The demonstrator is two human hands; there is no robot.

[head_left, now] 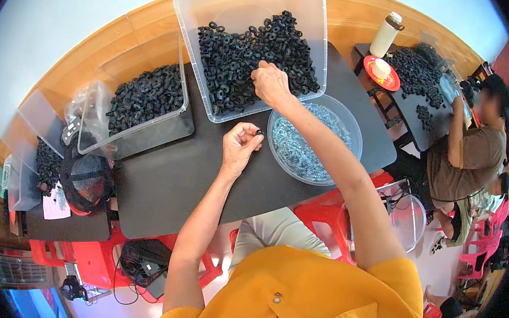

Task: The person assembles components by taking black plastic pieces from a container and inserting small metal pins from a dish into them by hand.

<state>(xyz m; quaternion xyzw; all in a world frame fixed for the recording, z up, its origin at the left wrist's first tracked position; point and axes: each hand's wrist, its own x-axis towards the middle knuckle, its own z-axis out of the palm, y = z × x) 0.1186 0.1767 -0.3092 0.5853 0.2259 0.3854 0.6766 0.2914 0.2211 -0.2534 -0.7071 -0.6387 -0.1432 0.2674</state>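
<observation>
My left hand [242, 146] is over the dark table, thumb and fingertips pinched on a small black ring-shaped part [260, 133]. My right hand [271, 85] reaches into a large translucent bin [250, 2], where its curled fingers touch a heap of small black ring-shaped parts [226, 66]. Whatever those fingertips hold is hidden. Below my right forearm stands a round clear tub [360, 131] of small silvery metal pieces [304, 142], too fine to name. The forearm crosses over part of the tub.
Left of the large bin, a second clear bin [148, 127] holds more black parts. A dark-haired head [86, 174] is at the adjoining left table. Another person [467, 147] sits at a right-hand table with black parts, a bottle [386, 34] and a red plate [389, 82].
</observation>
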